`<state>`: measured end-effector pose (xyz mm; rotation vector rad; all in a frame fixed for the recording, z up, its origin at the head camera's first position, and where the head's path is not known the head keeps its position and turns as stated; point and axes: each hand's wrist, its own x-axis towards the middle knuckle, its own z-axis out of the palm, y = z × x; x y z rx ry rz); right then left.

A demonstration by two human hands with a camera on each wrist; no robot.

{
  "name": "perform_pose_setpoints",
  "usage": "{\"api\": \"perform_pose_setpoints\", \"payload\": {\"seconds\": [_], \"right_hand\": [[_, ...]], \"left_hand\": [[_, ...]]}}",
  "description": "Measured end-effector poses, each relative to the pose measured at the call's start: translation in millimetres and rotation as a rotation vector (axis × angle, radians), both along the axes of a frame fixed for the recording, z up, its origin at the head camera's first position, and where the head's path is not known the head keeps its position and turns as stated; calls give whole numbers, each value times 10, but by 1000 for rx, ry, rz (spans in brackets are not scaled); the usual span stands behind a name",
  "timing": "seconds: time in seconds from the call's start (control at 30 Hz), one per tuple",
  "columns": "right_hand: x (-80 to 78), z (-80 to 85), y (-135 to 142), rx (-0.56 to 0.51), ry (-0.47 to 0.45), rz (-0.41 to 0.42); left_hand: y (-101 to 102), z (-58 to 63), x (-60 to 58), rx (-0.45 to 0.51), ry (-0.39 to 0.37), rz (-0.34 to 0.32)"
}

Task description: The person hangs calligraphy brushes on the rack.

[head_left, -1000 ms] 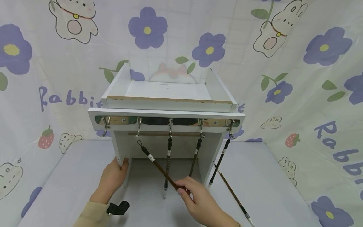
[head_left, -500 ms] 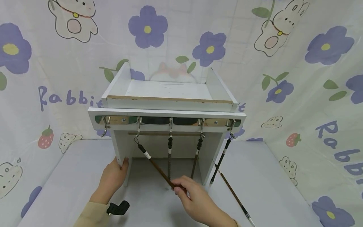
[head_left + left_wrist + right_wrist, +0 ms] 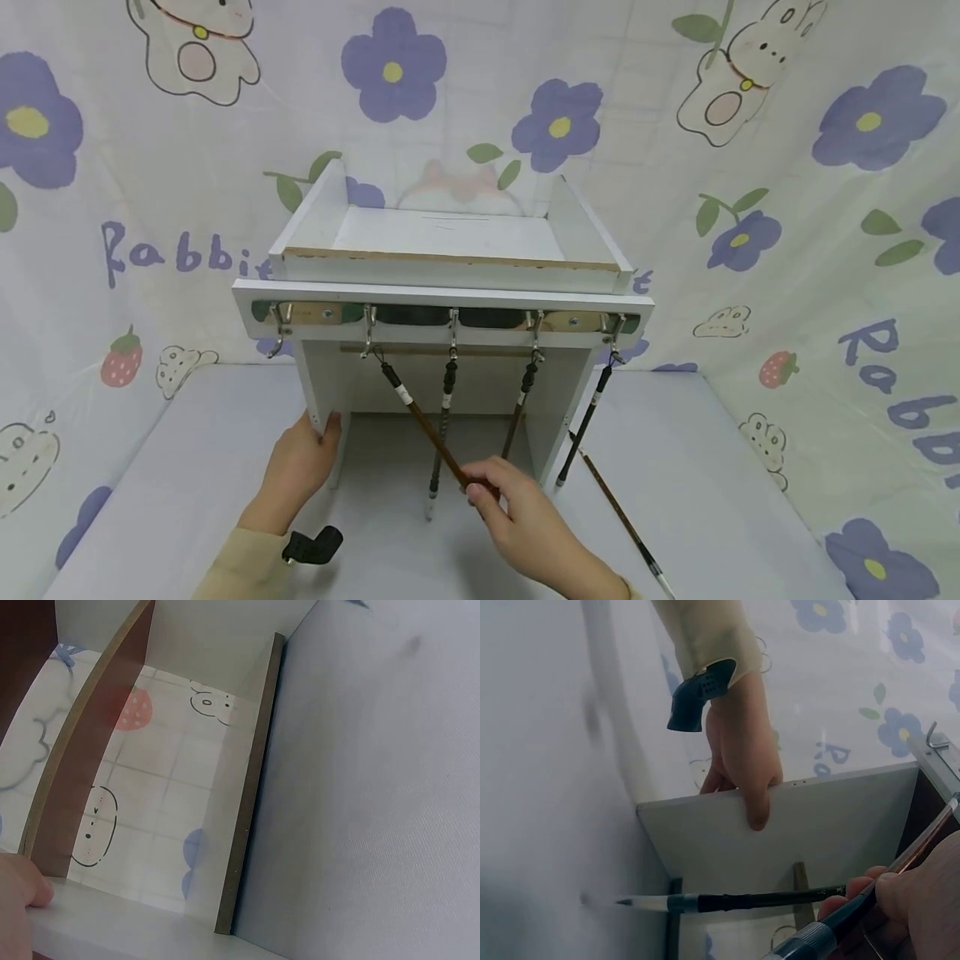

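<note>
Right hand (image 3: 528,518) pinches a tilted brush (image 3: 427,428) in front of the white rack (image 3: 442,294). Left hand (image 3: 295,467) grips the rack's side.

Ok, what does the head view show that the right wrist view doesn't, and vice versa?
Only the head view: the loose brush on the table and the white stand's top tray.
Only the right wrist view: the banded lower end of the held brush.
Both: the left grip on the side panel, the right grip holding its brush, a hanging brush.
</note>
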<state>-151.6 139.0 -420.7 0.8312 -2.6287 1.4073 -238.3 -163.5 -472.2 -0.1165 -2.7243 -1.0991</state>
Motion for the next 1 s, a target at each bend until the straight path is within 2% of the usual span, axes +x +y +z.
{"api": "perform_pose_setpoints", "payload": {"seconds": [0.4, 0.57, 0.7, 0.87, 1.0], "right_hand": [[-14, 57, -70, 16, -20, 25], [6, 93, -92, 14, -43, 62], [22, 108, -102, 35, -27, 86], [15, 126, -113, 35, 7, 75], [-5, 137, -115, 14, -11, 55]], "left_hand": [[-9, 25, 26, 4, -20, -5], [-1, 25, 19, 2, -19, -7], [1, 23, 10, 1, -14, -13], [0, 25, 6, -3, -7, -13], [0, 24, 5, -11, -3, -11]]}}
